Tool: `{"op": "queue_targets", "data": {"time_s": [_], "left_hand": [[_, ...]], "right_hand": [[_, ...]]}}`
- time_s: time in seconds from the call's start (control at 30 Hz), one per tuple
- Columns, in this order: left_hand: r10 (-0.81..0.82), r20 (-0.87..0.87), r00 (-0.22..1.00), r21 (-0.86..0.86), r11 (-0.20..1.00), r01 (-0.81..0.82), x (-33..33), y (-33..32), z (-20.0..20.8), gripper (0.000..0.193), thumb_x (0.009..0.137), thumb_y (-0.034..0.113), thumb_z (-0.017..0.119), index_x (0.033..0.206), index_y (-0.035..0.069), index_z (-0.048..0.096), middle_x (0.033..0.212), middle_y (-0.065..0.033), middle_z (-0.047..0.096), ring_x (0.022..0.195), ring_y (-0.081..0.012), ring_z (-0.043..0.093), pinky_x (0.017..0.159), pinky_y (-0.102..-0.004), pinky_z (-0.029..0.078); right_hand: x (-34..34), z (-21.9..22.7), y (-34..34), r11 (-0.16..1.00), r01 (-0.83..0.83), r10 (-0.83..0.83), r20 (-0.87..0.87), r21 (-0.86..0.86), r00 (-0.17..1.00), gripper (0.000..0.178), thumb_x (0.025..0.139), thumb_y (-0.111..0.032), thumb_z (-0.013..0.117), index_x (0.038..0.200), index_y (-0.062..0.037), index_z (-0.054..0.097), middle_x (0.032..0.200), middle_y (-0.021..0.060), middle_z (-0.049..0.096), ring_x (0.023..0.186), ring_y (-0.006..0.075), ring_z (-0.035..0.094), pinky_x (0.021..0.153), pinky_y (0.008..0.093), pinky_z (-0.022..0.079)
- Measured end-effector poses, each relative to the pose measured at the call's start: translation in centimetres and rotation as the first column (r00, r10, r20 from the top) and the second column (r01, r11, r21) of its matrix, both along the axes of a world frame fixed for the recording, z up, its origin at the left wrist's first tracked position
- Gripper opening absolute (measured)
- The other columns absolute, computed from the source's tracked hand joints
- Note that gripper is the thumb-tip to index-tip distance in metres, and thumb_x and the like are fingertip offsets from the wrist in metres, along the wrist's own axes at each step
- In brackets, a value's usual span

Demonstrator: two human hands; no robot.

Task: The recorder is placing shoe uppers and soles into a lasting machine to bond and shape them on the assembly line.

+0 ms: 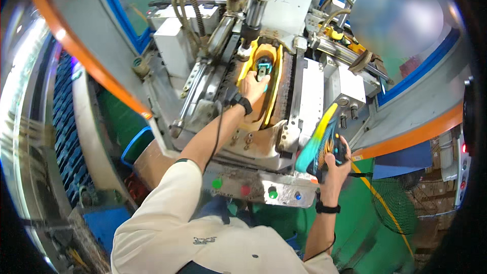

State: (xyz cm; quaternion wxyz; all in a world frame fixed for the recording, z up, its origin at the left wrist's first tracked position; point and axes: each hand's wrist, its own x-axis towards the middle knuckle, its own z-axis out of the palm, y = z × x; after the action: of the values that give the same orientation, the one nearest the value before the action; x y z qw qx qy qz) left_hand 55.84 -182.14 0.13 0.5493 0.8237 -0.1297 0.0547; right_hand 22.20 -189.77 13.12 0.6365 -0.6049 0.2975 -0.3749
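My left hand (253,89) reaches into the long cavity of a press, which has yellow-edged, orange-brown side pads (274,91). Its fingers close on a black-and-teal piece (264,65) with a greyish middle; the hand covers part of it, so its exact kind is unclear. Off to the right of the press, my right hand (335,165) grips a dark sports shoe (324,147) by its upper. The shoe is tilted, and its thick sole fades from teal to yellow and faces left.
A metal front panel (258,189) with green, red and blue buttons runs below the press. Cylinders (190,91) and hoses flank the cavity. Orange-edged guards (96,71) curve around both sides. A black mesh basket (393,208) stands at lower right, near stacked brown boxes (436,187).
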Motion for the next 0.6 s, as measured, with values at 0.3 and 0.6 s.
{"op": "queue_targets", "data": {"time_s": [0.3, 0.6], "left_hand": [[-0.120, -0.414, 0.902, -0.295, 0.955, -0.008, 5.1, 3.2, -1.9, 0.020, 0.074, 0.018, 0.078, 0.082, 0.002, 0.068, 0.071, -0.0092, 0.069, 0.052, -0.0170, 0.063, 0.050, -0.0295, 0.049], [-0.314, -0.693, 0.649, -0.414, 0.910, -0.001, -13.0, 29.2, 15.4, 0.024, 0.082, 0.011, 0.062, 0.098, -0.006, 0.060, 0.088, -0.0022, 0.060, 0.079, -0.0099, 0.056, 0.069, -0.0259, 0.047]], "right_hand": [[12.0, 2.4, -7.7, 0.938, -0.028, -0.090, -0.322, -0.346, 0.942, 0.041, 0.076, -0.007, 0.071, 0.113, 0.0051, 0.061, 0.093, 0.0071, 0.066, 0.077, 0.0154, 0.064, 0.071, 0.0291, 0.053], [37.4, -6.3, -5.3, 0.722, -0.563, -0.078, -0.855, -0.403, 0.512, 0.063, 0.064, -0.034, 0.080, 0.108, 0.0071, 0.062, 0.103, 0.0273, 0.069, 0.103, 0.0373, 0.067, 0.087, 0.0435, 0.054]]}}
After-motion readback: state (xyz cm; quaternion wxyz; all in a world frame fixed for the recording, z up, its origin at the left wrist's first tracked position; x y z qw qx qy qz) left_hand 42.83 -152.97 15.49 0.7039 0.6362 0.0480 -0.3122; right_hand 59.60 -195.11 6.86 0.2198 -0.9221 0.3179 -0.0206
